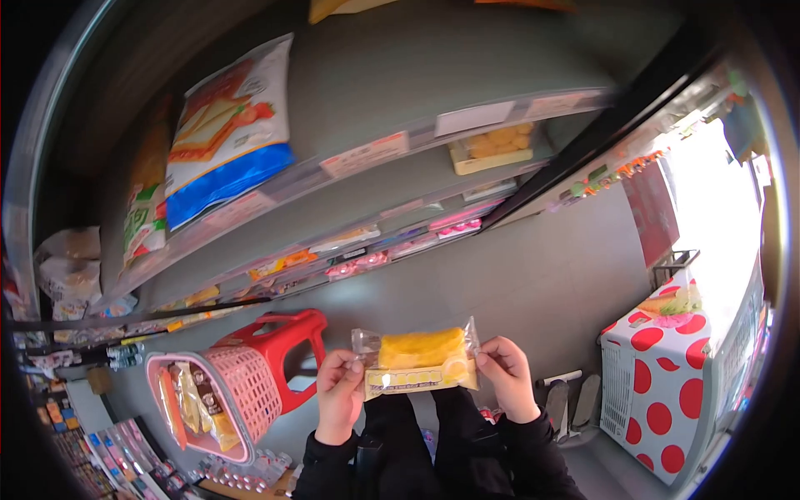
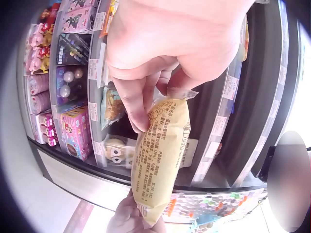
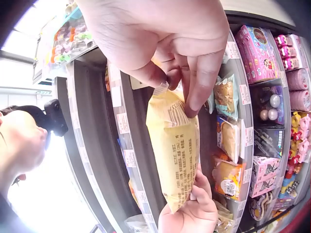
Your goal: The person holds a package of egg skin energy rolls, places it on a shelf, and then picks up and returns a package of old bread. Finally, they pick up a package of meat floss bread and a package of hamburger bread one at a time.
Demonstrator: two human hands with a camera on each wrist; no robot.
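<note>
A person stands before a store shelf and holds a yellow wrapped pastry packet level in front of the body, one end in each hand. The left hand pinches the packet's left crimped end between thumb and fingers; the right hand pinches the right end the same way, as both wrist views confirm. The packet is off the shelf and in the air, touching nothing but the hands. Beside the left hand, near the floor, a pink shopping basket with a red handle already carries a few packaged items. Judging from this, the picking is done and the packet seems to be under inspection; it has not yet gone into the basket or back onto the shelf.
</note>
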